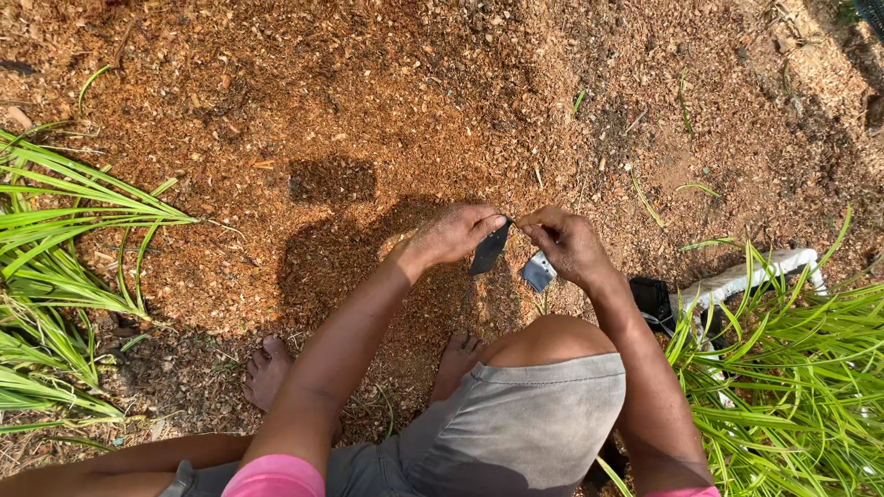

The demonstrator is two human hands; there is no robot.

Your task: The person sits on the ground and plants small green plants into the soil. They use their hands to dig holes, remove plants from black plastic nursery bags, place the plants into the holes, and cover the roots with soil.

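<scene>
Mulch ground, grass clumps, hands pinching black strip

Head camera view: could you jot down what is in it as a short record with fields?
Setting: bare ground covered in brown mulch
Left hand: pinches the top of a dark flat strip
Right hand: close beside the left, holding a small shiny flat piece
Posture: squatting, barefoot
Plants: long green grass blades at both sides
Other: white pipe at right

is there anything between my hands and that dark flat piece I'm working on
No. The left hand pinches the dark flat piece at its top end, and the right hand meets it there. A small grey piece hangs below the right hand.
</scene>
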